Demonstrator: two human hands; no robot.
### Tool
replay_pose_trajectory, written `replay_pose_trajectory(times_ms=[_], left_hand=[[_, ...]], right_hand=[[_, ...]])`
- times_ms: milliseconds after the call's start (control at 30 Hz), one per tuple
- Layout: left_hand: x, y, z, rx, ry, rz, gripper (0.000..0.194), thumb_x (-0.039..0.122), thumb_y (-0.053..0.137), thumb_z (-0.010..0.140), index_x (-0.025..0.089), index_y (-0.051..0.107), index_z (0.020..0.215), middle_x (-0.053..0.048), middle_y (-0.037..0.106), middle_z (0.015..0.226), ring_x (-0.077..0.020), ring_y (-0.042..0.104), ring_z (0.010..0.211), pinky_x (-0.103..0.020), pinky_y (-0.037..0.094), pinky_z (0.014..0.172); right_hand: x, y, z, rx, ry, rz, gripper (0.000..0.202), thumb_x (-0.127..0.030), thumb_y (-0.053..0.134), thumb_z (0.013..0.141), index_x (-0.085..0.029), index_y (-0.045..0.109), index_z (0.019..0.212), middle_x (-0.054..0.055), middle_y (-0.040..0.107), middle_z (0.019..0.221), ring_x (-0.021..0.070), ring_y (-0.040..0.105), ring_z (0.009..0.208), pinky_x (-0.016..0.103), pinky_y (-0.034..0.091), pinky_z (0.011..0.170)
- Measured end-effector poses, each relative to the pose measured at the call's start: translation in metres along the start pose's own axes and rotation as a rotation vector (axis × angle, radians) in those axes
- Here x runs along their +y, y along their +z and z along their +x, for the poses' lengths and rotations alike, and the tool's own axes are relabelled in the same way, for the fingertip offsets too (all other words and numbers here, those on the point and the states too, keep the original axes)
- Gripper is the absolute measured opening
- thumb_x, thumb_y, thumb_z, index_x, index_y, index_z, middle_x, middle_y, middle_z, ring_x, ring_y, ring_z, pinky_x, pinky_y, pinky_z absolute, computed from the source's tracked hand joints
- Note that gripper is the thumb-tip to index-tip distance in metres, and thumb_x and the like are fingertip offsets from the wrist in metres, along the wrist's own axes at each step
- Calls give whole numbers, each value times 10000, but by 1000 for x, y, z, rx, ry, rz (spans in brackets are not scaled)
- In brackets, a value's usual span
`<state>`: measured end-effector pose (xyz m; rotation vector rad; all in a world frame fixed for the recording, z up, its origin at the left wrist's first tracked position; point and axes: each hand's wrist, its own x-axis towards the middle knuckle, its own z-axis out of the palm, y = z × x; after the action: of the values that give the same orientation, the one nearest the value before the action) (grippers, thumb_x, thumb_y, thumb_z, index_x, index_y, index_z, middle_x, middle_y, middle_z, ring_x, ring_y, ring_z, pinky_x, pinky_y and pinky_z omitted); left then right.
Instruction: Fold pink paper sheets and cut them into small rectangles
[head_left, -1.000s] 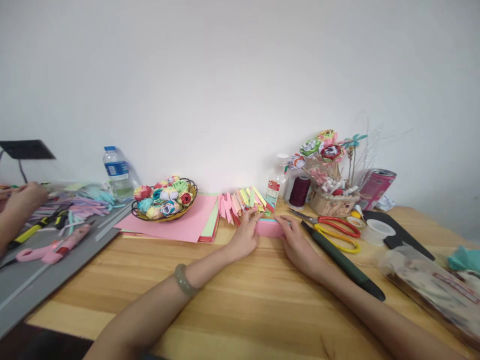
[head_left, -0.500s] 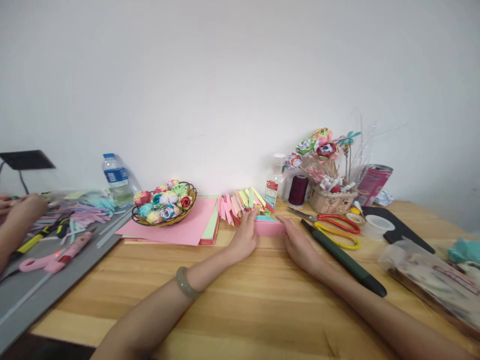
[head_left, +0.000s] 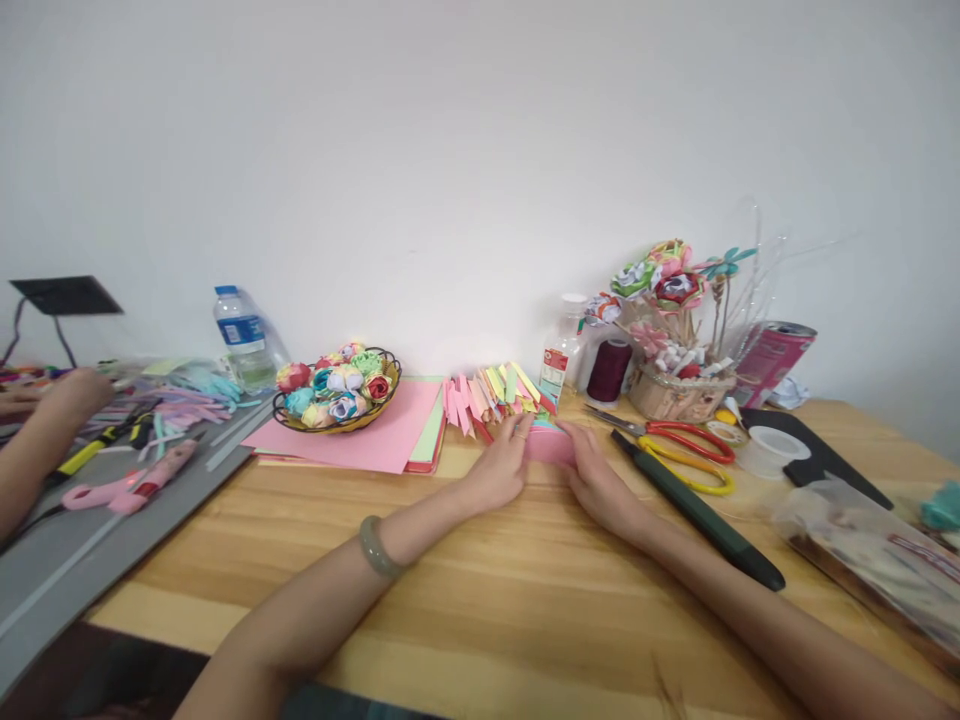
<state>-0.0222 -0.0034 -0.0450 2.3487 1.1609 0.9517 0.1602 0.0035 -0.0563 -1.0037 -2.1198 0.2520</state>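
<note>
Between my two hands is a small pink piece of paper (head_left: 550, 447), with a bit of blue-green paper showing at its top edge. My left hand (head_left: 501, 468) grips its left end, fingers closed. At the right end my right hand (head_left: 598, 475) pinches it the same way. Behind the hands lies a heap of folded paper strips (head_left: 491, 392) in pink, yellow and green. Red- and yellow-handled scissors (head_left: 686, 455) and a dark green cutter (head_left: 705, 515) lie just right of my right hand.
Left stands a basket of paper flowers (head_left: 386, 397) on pink paper sheets (head_left: 330, 450). A water bottle (head_left: 244, 340), a pink glue gun (head_left: 135, 485) and a co-worker's hand (head_left: 79, 395) are farther left. Thread spool (head_left: 609, 372), flower pot (head_left: 679, 395), tape rolls (head_left: 772, 450) and plastic packet (head_left: 870, 560) occupy the right.
The camera view has shifted slightly, so the scene sits a little to the right. My hands still hold the pink paper, which now looks tipped slightly, with less blue-green showing.
</note>
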Motion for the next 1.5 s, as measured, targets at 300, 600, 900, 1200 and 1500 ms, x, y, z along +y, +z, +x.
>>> replay_pose_trajectory(times_ms=[300, 600, 900, 1200, 1500], left_hand=[[-2, -2, 2, 117, 78, -19, 662, -88, 316, 621, 166, 429, 1222, -101, 455, 1127, -201, 453, 1103, -371, 364, 987], [0, -10, 4, 152, 89, 17, 687, -63, 346, 639, 157, 353, 1290, -121, 390, 1246, -208, 372, 1205, -374, 297, 1050], [-12, -118, -25, -191, -145, 321, 474, 165, 436, 783, 146, 449, 1256, -113, 437, 1331, -229, 374, 1246, -369, 274, 1056], [-54, -147, -100, -311, -284, 656, 472, 155, 435, 797, 107, 452, 1266, -151, 423, 1350, -239, 402, 1247, -358, 302, 1034], [-60, -162, -90, -9, -354, 514, 326, 229, 352, 851, 166, 671, 836, -88, 682, 817, -222, 621, 765, -280, 421, 718]], right_hand=[[-1, -7, 2, 28, -10, -2, 437, -60, 311, 763, -202, 466, 1146, 102, 531, 1084, 218, 488, 1052, 453, 381, 935], [5, -15, 3, 1, 126, -41, 389, -123, 356, 754, -185, 517, 1103, 84, 599, 1011, 211, 545, 994, 414, 419, 892], [30, -22, 4, 48, 252, -167, 428, -297, 416, 784, -147, 486, 1179, 150, 523, 1182, 281, 471, 1129, 462, 378, 936], [-3, -21, 2, -12, 12, -199, 355, -272, 402, 840, -191, 479, 1177, 141, 434, 1256, 255, 360, 1217, 467, 315, 995], [-10, -19, 1, -83, -45, -197, 339, -189, 399, 828, -141, 504, 1147, 159, 489, 1199, 231, 452, 1131, 430, 375, 962]])
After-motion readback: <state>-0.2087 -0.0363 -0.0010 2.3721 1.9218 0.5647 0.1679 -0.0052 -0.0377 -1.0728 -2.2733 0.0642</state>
